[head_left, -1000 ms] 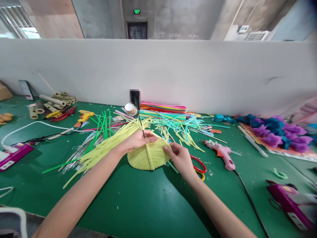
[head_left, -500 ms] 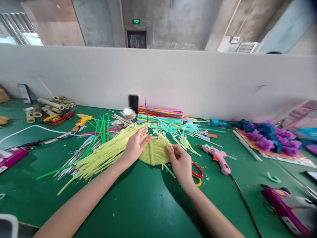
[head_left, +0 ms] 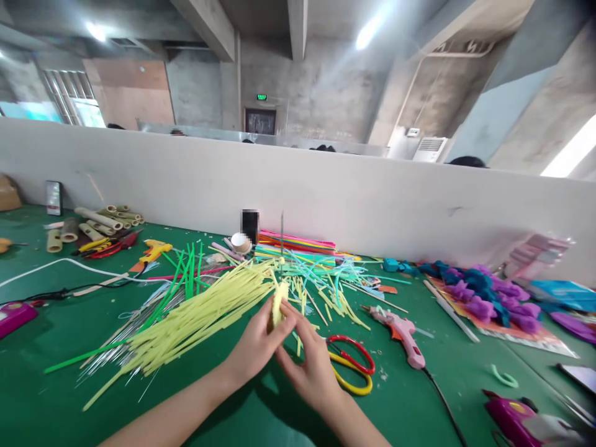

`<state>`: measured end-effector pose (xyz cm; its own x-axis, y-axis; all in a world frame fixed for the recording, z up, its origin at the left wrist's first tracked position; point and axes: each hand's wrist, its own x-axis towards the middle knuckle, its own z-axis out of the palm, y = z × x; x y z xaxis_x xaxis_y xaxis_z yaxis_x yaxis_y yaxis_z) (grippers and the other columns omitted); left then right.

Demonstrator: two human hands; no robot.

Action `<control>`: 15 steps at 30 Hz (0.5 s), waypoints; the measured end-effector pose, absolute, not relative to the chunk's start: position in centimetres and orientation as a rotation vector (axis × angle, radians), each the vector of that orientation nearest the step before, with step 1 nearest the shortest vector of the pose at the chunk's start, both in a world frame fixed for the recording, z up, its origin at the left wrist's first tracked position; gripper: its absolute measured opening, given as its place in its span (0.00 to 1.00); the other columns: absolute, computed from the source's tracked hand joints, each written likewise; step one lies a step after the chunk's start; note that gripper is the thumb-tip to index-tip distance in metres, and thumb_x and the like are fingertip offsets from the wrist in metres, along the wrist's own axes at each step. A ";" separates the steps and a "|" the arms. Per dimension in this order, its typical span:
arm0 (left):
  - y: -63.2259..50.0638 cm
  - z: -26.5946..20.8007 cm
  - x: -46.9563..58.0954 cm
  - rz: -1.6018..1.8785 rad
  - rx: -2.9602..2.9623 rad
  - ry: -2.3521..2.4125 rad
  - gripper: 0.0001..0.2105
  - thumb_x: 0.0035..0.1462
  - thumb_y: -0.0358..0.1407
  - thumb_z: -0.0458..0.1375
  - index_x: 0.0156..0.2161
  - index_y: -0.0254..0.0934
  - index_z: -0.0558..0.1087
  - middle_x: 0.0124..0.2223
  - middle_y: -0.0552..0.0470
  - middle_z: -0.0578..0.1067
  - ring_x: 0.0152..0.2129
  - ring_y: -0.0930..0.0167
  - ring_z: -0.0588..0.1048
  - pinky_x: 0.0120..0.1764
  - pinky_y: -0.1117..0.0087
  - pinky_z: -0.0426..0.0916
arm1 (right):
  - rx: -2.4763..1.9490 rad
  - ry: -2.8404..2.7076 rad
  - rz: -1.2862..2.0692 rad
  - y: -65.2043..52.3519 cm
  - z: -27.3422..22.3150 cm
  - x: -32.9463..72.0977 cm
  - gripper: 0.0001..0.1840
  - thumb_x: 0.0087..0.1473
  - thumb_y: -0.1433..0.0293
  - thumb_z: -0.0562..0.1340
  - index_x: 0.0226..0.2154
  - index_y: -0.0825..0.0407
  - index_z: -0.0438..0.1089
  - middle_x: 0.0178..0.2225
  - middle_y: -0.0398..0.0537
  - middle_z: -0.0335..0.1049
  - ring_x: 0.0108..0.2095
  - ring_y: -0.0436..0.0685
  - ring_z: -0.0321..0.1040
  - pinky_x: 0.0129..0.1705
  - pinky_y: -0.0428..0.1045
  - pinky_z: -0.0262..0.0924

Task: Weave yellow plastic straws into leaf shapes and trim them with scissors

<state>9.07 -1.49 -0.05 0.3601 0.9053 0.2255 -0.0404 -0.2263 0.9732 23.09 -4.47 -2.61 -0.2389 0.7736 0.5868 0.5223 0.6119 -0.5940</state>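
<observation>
Head cam shows both hands up close on one small craft piece, so I'm using the scissors (head_left: 371,363) as the landmark. The yellow fuzzy leaf (head_left: 279,304) is just left of the scissors and a bit farther back, turned nearly edge-on, raised off the green surface (head_left: 69,403). A thin dark rod (head_left: 282,233) stands up above it.

Left hand (head_left: 258,338) has its fingers closed around the leaf from the left. Right hand (head_left: 310,354), right beside the scissors, grips the same piece from the other side, fingertips basically meeting the left ones. Some of the fingers hide each other, fyi.

Big pile of yellow pipe cleaners (head_left: 200,316) lies well left of the scissors, with green pipe cleaners (head_left: 190,273) behind that. Pink glue gun (head_left: 403,332) sits just right of the scissors, slightly farther back, and some purple and blue flowers (head_left: 487,298) are well off to their right. Yellow glue gun (head_left: 156,251) is way over to their left, toward the back.
</observation>
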 end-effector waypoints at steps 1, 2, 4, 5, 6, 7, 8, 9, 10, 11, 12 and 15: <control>-1.3 0.1 8.7 1.118 1.504 0.840 0.22 0.60 0.45 0.53 0.56 0.38 0.66 0.54 0.45 0.72 0.54 0.61 0.68 0.56 0.61 0.62 | -1.049 -1.948 0.354 -4.5 -2.5 23.0 0.31 0.56 0.68 0.60 0.61 0.50 0.53 0.62 0.55 0.55 0.62 0.60 0.53 0.61 0.57 0.54; -0.9 0.3 8.3 1.165 1.484 0.887 0.20 0.61 0.45 0.53 0.54 0.37 0.69 0.54 0.46 0.73 0.54 0.61 0.68 0.56 0.62 0.61 | -1.055 -1.986 0.358 -4.5 -2.3 22.9 0.32 0.56 0.67 0.60 0.62 0.49 0.53 0.63 0.55 0.53 0.63 0.60 0.51 0.61 0.57 0.53; -0.2 0.4 7.4 1.241 1.457 0.977 0.19 0.61 0.46 0.52 0.51 0.36 0.72 0.53 0.46 0.74 0.55 0.61 0.67 0.56 0.64 0.61 | -1.039 -2.048 0.330 -4.6 -2.2 22.8 0.32 0.57 0.68 0.59 0.62 0.49 0.52 0.64 0.54 0.50 0.64 0.60 0.48 0.62 0.57 0.52; 0.1 0.5 6.9 1.268 1.477 0.992 0.20 0.60 0.46 0.53 0.51 0.36 0.72 0.52 0.45 0.74 0.54 0.61 0.68 0.55 0.63 0.62 | -1.021 -2.062 0.300 -4.7 -2.2 22.8 0.31 0.57 0.69 0.59 0.62 0.48 0.52 0.64 0.53 0.50 0.64 0.60 0.48 0.62 0.58 0.52; 0.5 0.6 6.4 1.287 1.504 0.995 0.20 0.60 0.45 0.53 0.51 0.35 0.72 0.51 0.45 0.75 0.52 0.60 0.70 0.54 0.63 0.63 | -1.002 -2.058 0.262 -4.7 -2.2 22.8 0.30 0.58 0.71 0.58 0.61 0.48 0.53 0.64 0.53 0.51 0.64 0.60 0.48 0.62 0.58 0.52; 0.9 0.7 5.9 1.305 1.522 0.993 0.20 0.60 0.45 0.53 0.51 0.35 0.73 0.51 0.45 0.75 0.50 0.60 0.71 0.52 0.63 0.65 | -0.985 -2.036 0.220 -4.7 -2.2 22.9 0.28 0.58 0.72 0.57 0.60 0.48 0.55 0.63 0.53 0.52 0.64 0.60 0.48 0.62 0.59 0.52; 1.2 0.9 5.4 1.349 1.523 1.016 0.19 0.59 0.46 0.55 0.50 0.35 0.74 0.49 0.45 0.76 0.48 0.60 0.73 0.50 0.64 0.67 | -0.973 -1.995 0.175 -4.7 -2.1 23.0 0.27 0.57 0.74 0.57 0.59 0.48 0.57 0.62 0.53 0.54 0.63 0.60 0.50 0.61 0.59 0.53; 1.6 1.1 4.9 1.405 1.516 1.047 0.19 0.58 0.46 0.56 0.48 0.36 0.75 0.48 0.45 0.77 0.46 0.61 0.74 0.48 0.65 0.68 | -0.966 -1.940 0.128 -4.6 -2.0 23.2 0.25 0.57 0.75 0.57 0.57 0.47 0.59 0.60 0.53 0.56 0.62 0.60 0.52 0.60 0.60 0.54; 1.9 1.2 4.4 1.453 1.509 1.074 0.19 0.57 0.45 0.56 0.48 0.36 0.75 0.47 0.45 0.77 0.44 0.61 0.75 0.46 0.66 0.68 | -0.964 -1.877 0.084 -4.6 -1.9 23.4 0.23 0.57 0.76 0.57 0.55 0.47 0.61 0.59 0.53 0.58 0.61 0.61 0.54 0.59 0.60 0.54; 2.2 1.4 4.0 1.480 1.497 1.089 0.18 0.57 0.45 0.57 0.47 0.36 0.76 0.46 0.45 0.78 0.41 0.62 0.76 0.44 0.67 0.69 | -0.968 -1.815 0.047 -4.5 -1.8 23.7 0.21 0.57 0.76 0.57 0.53 0.47 0.62 0.57 0.54 0.59 0.59 0.61 0.56 0.58 0.61 0.55; 2.5 1.4 3.6 1.481 1.493 1.098 0.18 0.57 0.45 0.57 0.47 0.35 0.76 0.45 0.45 0.79 0.40 0.62 0.77 0.42 0.67 0.70 | -0.980 -1.762 0.020 -4.4 -1.6 23.9 0.20 0.57 0.76 0.56 0.51 0.48 0.63 0.55 0.54 0.61 0.58 0.61 0.57 0.57 0.61 0.56; 3.1 1.3 3.1 1.477 1.509 1.147 0.19 0.56 0.46 0.58 0.46 0.34 0.76 0.42 0.45 0.80 0.36 0.63 0.77 0.37 0.70 0.70 | -1.098 -1.649 0.020 -3.7 -1.7 24.3 0.16 0.59 0.73 0.56 0.49 0.48 0.64 0.53 0.54 0.62 0.56 0.61 0.58 0.55 0.60 0.57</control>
